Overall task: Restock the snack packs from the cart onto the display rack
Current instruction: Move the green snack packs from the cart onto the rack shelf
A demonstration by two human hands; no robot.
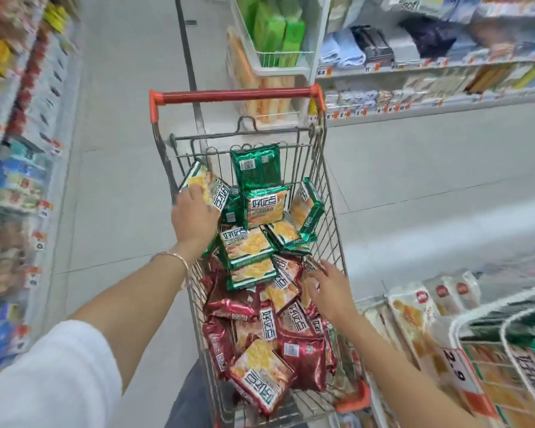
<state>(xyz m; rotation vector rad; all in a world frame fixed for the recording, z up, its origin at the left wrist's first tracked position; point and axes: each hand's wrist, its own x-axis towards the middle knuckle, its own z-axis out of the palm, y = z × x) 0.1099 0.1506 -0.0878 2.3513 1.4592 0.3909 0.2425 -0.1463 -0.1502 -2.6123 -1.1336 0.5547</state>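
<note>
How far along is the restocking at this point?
Early or midway, it seems. The rack at lower right already holds some packs. The left hand grips a green pack at the cart's left wall; the right hand reaches, open, over the red packs. Left: the cart is heaped with these and more green packs.

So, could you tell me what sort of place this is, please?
Most likely a supermarket aisle: a wire shopping cart holds green and red snack packs, shelves either side carry orange price tags, and a wire display rack bears a 2.9 price sign.
</note>
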